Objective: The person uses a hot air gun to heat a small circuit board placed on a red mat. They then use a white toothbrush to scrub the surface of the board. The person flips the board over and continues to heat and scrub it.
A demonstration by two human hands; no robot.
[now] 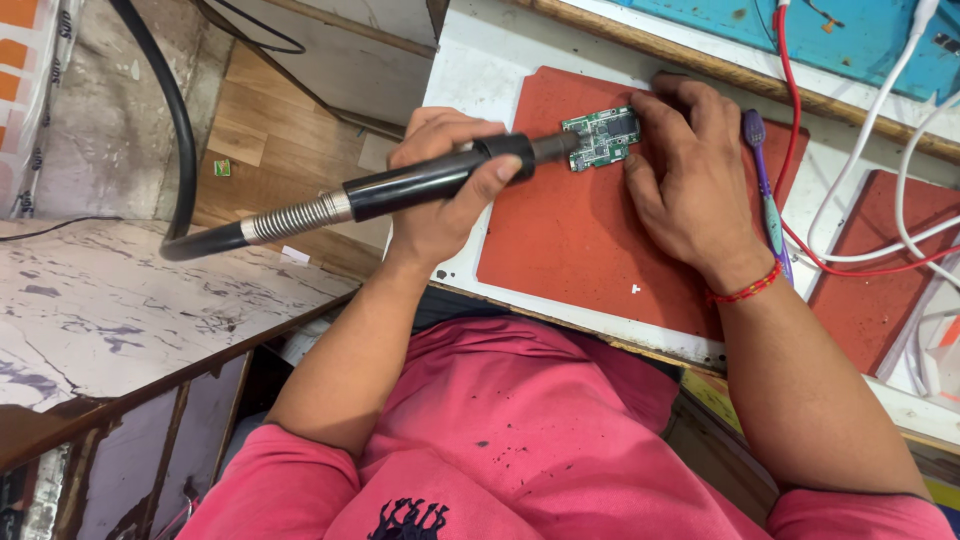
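I see my left hand [440, 185] wrapped around a black cylindrical hot-air tool [420, 185], its nozzle at the small green circuit board [601, 137] in the upper middle of the frame. My right hand [685, 185] presses flat, fingers spread, pinning the board to the red rubber mat [560, 240]. A purple toothbrush [765, 190] lies just right.

circuit board [601, 136] right edge under right hand [685, 180] | hose [170, 100] — cut off at top
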